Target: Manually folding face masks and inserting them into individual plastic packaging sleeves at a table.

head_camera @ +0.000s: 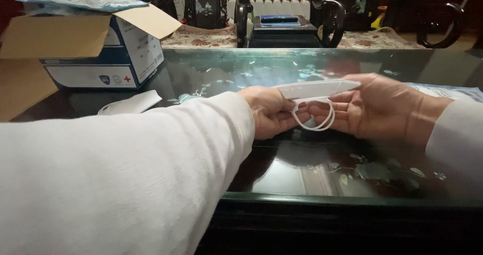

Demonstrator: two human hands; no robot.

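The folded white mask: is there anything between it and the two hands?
Nothing visible. The left hand and right hand both hold the folded white mask directly above the glass tabletop, and its ear loops hang between the fingers.

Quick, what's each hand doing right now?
Left hand: closed, grip on the folded white mask and its ear loops.
Right hand: fingers around the mask's other end.
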